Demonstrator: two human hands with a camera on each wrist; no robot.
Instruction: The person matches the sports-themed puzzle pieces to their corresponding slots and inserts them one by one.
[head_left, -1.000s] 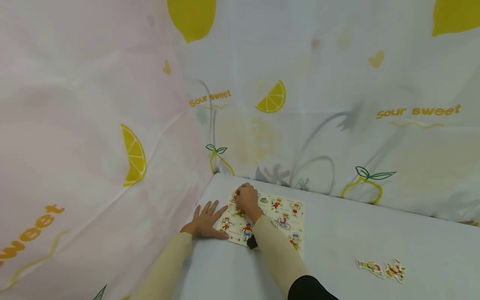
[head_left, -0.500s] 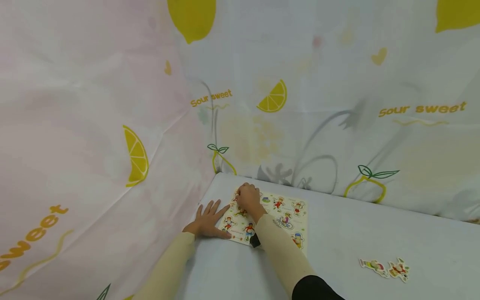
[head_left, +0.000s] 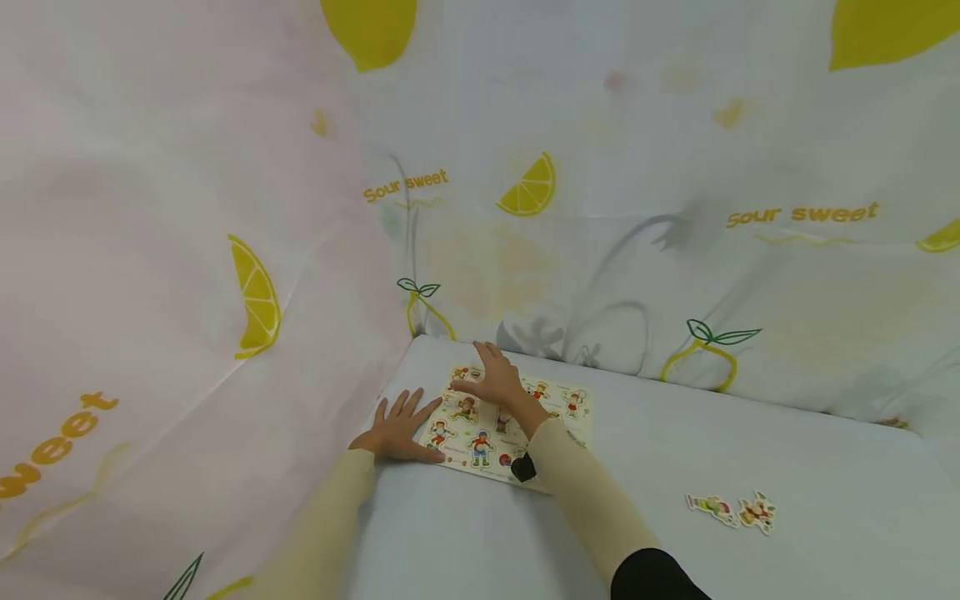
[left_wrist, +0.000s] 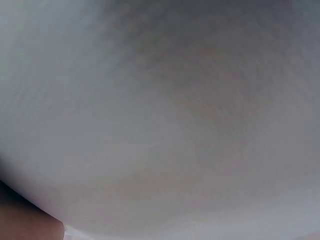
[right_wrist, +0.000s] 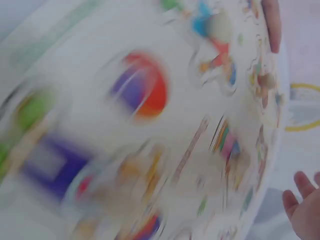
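A cream puzzle board with cut-out figures of children playing sports lies flat on the white table. My left hand is spread beside its left edge, the thumb reaching onto the near-left corner. Over the board's far-left part is my right hand, fingers extended and apart, nothing between them. The right wrist view shows the board up close and blurred, with a red and purple ball picture and my right fingers at the lower right. In the left wrist view only a blurred pale surface fills most of the frame.
Two loose cut-out figures, a slim one and a wider one, lie to the right on the table. Behind and on the left hang white curtains with lemon prints.
My right hand's fingers, bunched low at the board's far-left part before, have spread and lifted back a little, uncovering figures there. The left hand stays by the edge. The head view has shifted.
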